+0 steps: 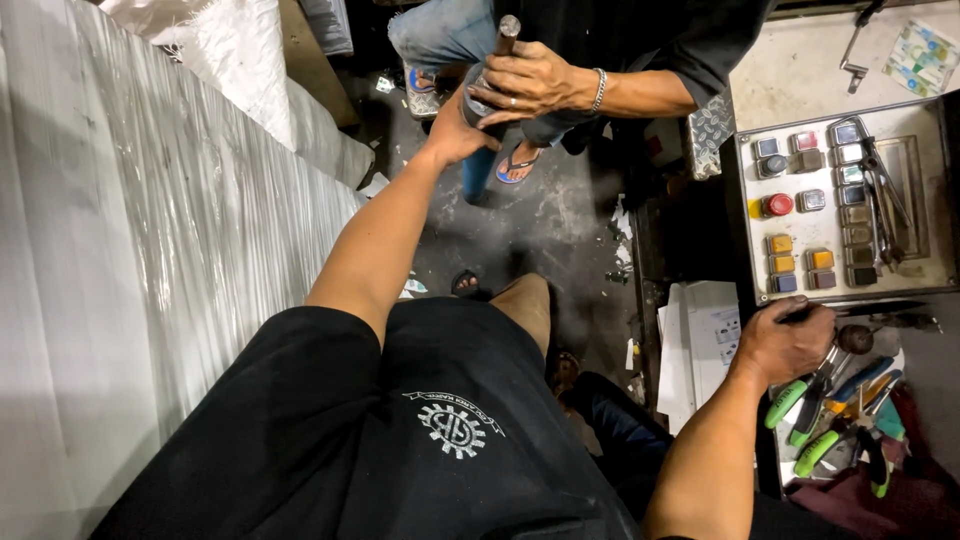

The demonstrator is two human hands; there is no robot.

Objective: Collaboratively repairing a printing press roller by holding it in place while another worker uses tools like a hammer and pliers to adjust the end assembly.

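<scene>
Two hands, two tools.
Left hand [455, 130], far: fingers closed around dark cylindrical tool [495, 70], co-worker's hand [525, 85] also gripping it. Right hand [790, 340], near right: clenched on dark rod [880, 308] beside control panel [925, 275].

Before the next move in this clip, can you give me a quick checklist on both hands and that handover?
1. Left hand on the dark cylindrical part: ok, it touches the lower end; whether it grips is unclear.
2. Other person's hand on the same part: ok, fingers wrapped over it, so neither side has let go.
3. Rod end sticking out of the part's top: ok, in view, unobstructed.
4. Right hand closed on a dark tool: ok, at the edge of the control panel.
5. Green-handled pliers under the right hand: cannot tell whether it touches them.
</scene>
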